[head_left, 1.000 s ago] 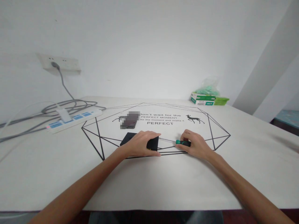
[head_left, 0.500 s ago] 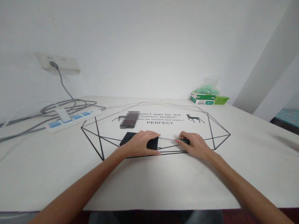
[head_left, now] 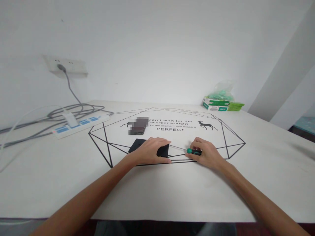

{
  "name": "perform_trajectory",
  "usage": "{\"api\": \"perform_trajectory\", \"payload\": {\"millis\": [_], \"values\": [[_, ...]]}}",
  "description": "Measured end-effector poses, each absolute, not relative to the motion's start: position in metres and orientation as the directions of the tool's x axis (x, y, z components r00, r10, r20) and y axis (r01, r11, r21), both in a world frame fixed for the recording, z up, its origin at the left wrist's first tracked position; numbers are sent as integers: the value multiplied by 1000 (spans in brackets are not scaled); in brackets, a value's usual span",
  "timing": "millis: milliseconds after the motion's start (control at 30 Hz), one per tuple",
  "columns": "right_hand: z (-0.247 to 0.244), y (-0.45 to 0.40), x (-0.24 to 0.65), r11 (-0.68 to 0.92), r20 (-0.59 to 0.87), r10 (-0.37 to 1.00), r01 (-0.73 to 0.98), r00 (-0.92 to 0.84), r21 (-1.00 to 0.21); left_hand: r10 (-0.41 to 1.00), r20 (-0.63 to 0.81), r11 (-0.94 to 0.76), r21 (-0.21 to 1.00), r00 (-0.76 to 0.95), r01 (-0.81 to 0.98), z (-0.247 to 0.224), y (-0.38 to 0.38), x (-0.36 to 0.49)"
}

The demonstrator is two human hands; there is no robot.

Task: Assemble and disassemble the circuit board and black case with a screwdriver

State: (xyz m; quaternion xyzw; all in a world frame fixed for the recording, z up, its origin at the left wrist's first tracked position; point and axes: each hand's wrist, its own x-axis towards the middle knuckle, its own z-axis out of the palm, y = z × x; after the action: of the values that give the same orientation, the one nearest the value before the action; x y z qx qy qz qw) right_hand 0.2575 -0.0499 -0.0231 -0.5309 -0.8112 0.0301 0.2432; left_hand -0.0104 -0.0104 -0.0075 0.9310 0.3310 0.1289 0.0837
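Note:
A flat black box point(head_left: 162, 150) lies on the white table, and my left hand point(head_left: 150, 150) is wrapped over it, thumb on the near side and fingers on the far side. To its right, my right hand point(head_left: 205, 152) holds a screwdriver point(head_left: 194, 151) by its black and green handle. The thin metal shaft points left and reaches the box's right side near my left fingertips. Whether the tip touches a screw cannot be made out. Beyond the box lies a dark phone point(head_left: 139, 126), partly blurred out.
A white power strip point(head_left: 83, 126) with blue sockets and a plugged-in charger lies at the left, with grey cables point(head_left: 73, 109) behind it. Green and white boxes point(head_left: 215, 104) with a plastic bag on top stand at the back right. A wall socket point(head_left: 73, 67) is at upper left.
The fingers of my right hand have shifted on the screwdriver, so more of its green handle end shows. My left hand still holds the box. The whole view has moved slightly.

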Motion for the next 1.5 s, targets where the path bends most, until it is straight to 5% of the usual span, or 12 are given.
{"api": "perform_trajectory", "payload": {"millis": [833, 1167, 1500], "values": [[-17, -48, 259, 425, 371, 873, 868, -318, -256, 639, 185, -766, 246, 747, 594, -8, -10, -11], [-19, -49, 256, 389, 338, 902, 845, -269, -367, 640, 181, -764, 247, 747, 596, -7, -9, -10], [-16, -50, 259, 418, 368, 879, 860, -302, -293, 643, 166, -760, 253, 748, 598, -5, -11, -9]]}}
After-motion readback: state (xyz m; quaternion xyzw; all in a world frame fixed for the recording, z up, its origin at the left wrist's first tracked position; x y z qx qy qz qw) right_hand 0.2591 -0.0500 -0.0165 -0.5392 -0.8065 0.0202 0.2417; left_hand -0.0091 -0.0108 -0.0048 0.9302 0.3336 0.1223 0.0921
